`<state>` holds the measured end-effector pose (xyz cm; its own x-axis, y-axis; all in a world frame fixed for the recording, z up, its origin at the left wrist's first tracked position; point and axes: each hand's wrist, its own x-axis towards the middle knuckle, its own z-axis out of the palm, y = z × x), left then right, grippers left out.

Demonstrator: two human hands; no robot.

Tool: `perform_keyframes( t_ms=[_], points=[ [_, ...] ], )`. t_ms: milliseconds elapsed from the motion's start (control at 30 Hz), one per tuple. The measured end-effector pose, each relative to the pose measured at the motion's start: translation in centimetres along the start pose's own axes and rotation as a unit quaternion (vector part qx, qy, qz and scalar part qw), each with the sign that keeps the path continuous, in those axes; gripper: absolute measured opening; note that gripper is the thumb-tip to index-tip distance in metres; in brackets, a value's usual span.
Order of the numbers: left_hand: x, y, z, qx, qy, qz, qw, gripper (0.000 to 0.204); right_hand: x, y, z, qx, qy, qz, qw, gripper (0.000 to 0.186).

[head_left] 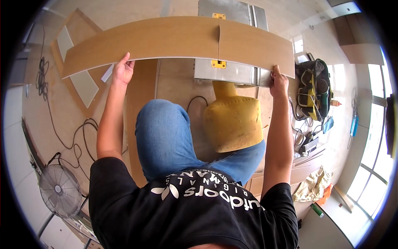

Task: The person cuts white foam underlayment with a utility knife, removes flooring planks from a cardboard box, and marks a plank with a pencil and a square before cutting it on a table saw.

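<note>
A long brown board [145, 39] with a white edge lies across the metal table of a saw [226, 74]. A dark straight line crosses the board above the saw's yellow insert plate [219, 64]; the stretch to its right [253, 45] sits slightly out of line. I cannot tell whether the line goes all the way through. My left hand [123, 71] is closed on the near edge of the left stretch, thumb on top. Near the right end, my right hand [279, 81] grips the edge the same way, its lower fingers partly hidden.
A yellow bag [233, 124] hangs from the saw between my knees. A tool bag [317, 89] with cords stands to the right, beside a crumpled cloth [314, 184]. Left are a floor fan [60, 191], loose cables [76, 145] and board offcuts [85, 89].
</note>
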<state>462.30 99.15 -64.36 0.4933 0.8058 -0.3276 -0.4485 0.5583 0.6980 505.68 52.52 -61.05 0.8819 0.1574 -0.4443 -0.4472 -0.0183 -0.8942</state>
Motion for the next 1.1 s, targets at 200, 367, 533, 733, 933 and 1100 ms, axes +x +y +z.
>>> perform_keyframes(
  t_ms=[200,367,533,733,933,1100],
  points=[
    [-0.7,0.2,-0.1,-0.007,0.005,-0.001,1.0,0.029,0.0,0.6,-0.8,-0.001,-0.011,-0.002,1.0,0.028],
    [-1.6,0.0,0.4,-0.007,0.005,-0.006,1.0,0.026,-0.7,0.3,-1.2,-0.001,-0.016,0.012,1.0,0.028],
    [-2.4,0.3,0.0,-0.004,-0.002,-0.003,1.0,0.026,-1.9,0.4,-1.0,-0.003,-0.009,0.027,1.0,0.029],
    [-3.0,0.2,-0.4,-0.005,-0.009,-0.004,1.0,0.026,-2.2,0.6,-1.9,0.001,-0.01,0.04,0.999,0.029],
    [-4.0,-0.8,-0.7,-0.008,-0.005,-0.01,1.0,0.026,-2.5,0.4,-3.4,-0.001,-0.007,0.035,0.999,0.031],
    [-5.4,1.1,-5.4,-0.057,-0.019,-0.029,0.998,0.022,-5.3,1.0,-2.4,-0.037,-0.018,0.033,0.999,0.03]
  ],
)
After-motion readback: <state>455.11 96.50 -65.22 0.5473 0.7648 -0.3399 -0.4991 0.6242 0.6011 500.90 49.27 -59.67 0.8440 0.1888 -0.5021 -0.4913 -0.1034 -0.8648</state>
